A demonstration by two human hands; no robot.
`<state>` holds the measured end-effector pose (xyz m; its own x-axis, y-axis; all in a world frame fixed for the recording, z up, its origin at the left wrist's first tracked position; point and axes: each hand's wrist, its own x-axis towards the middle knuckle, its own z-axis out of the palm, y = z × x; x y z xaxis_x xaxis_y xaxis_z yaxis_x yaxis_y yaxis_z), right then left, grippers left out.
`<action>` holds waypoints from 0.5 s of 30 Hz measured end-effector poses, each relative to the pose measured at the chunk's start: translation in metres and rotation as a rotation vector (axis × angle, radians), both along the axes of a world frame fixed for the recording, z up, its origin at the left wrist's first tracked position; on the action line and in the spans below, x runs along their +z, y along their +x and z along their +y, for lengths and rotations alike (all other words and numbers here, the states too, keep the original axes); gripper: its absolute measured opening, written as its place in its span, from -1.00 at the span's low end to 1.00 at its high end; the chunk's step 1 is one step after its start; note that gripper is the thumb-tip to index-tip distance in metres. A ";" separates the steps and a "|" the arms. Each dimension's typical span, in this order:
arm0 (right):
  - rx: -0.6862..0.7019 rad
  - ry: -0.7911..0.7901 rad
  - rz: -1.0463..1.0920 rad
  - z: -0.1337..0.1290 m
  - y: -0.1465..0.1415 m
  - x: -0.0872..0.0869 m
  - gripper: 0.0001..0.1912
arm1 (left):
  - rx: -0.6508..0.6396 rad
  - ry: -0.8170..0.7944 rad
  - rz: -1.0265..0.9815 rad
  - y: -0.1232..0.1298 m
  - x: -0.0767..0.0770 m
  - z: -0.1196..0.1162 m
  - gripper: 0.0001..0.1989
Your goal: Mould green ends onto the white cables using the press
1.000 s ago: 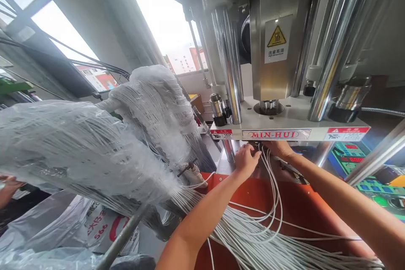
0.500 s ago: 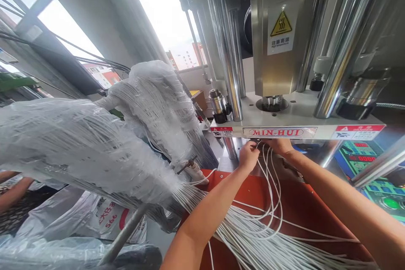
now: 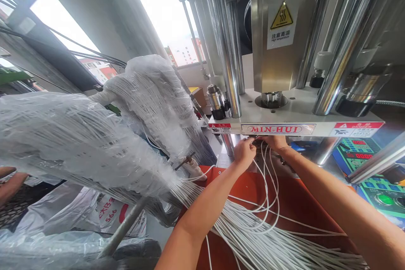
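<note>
Under the front edge of the press plate [image 3: 322, 129], right of centre in the frame, the fingers of the left hand [image 3: 245, 151] curl inward with thumb and forefinger close together, while those of the right hand [image 3: 276, 142] reach in beneath the plate and are largely hidden. Whether either set is clamped on something or merely touching it, I cannot tell. A few white cables [image 3: 267, 194] have their upper ends right between the two hands, so neither is clearly nearer, though one strand drops close beside the left thumb. From there, their long axis runs down the frame, bowing to the right and looping back toward the thick cable bundle [image 3: 253, 223], which spreads over the orange-red tray [image 3: 292, 196] at lower centre and passes beneath the left forearm. Above the hands, at upper right, stands a metal block with a heat warning label [image 3: 281, 21], flanked by chrome columns [image 3: 223, 46]. Right of the hands, along the frame's edge, sits a control panel [image 3: 359, 143] with a green button [image 3: 385, 199]. Plastic-wrapped cable hanks [image 3: 63, 135] fill the left side, and another person's arm [image 3: 12, 185] shows at far left, well apart.
</note>
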<state>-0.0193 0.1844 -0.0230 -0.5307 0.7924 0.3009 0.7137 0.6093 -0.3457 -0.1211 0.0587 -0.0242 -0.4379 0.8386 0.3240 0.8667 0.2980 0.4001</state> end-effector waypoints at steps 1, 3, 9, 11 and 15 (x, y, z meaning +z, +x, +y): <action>0.014 0.010 -0.017 -0.002 0.002 0.001 -0.64 | -0.024 -0.017 0.047 0.000 0.000 -0.001 -0.59; 0.065 0.032 -0.053 -0.007 0.010 0.002 -0.69 | -0.077 -0.040 0.136 -0.001 0.000 -0.003 -0.58; 0.280 0.070 -0.169 -0.026 0.036 0.002 -0.72 | -0.190 -0.088 0.202 -0.001 0.000 -0.008 -0.64; 0.311 0.085 -0.168 -0.029 0.035 0.002 -0.71 | -0.169 -0.076 0.190 0.001 -0.002 -0.009 -0.61; 0.342 0.077 -0.101 -0.023 0.029 0.002 -0.71 | -0.170 -0.102 0.204 0.004 -0.005 -0.010 -0.49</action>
